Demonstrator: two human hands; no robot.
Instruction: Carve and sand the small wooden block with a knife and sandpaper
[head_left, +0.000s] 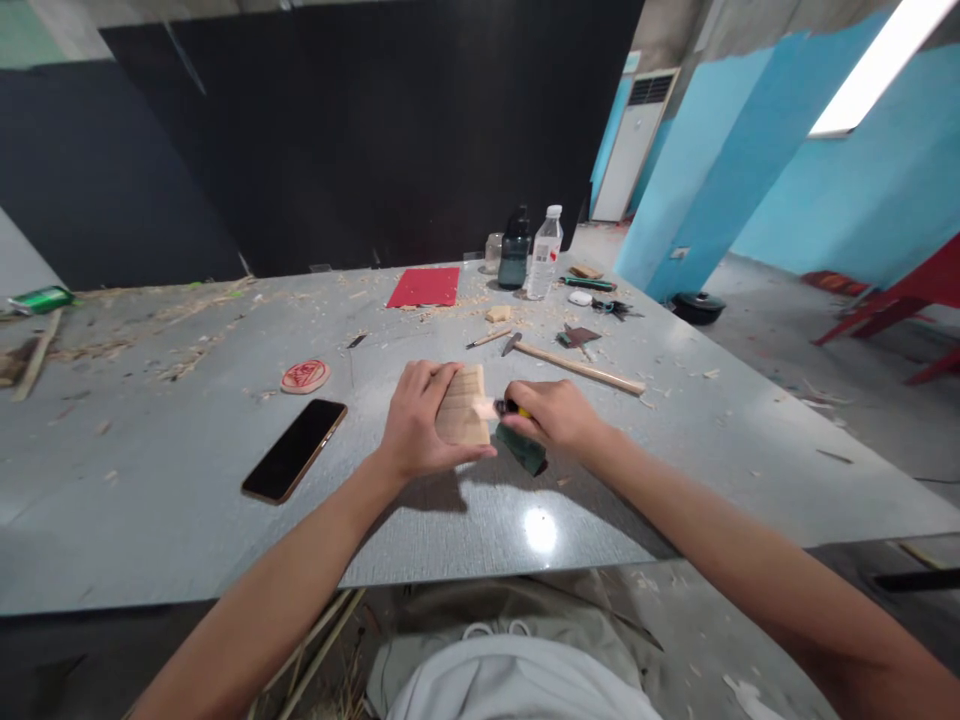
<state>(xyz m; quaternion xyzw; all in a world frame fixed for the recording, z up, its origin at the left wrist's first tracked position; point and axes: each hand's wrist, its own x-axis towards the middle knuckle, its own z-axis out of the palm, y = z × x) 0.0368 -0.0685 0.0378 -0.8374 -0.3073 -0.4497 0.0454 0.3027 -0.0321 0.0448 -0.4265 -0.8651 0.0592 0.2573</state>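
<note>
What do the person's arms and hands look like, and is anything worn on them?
The left arm and right arm show no sleeves, watch or bracelet. The left hand and right hand wear no gloves; no rings are visible.

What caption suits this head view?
Left hand grips a pale rectangular wood block while the right hand holds a yellow-and-black tool at its edge, above a grey table.

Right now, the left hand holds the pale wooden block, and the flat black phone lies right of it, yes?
No. The left hand holds the pale wooden block, but the head view shows the flat black phone lying left of it, not right.
</note>
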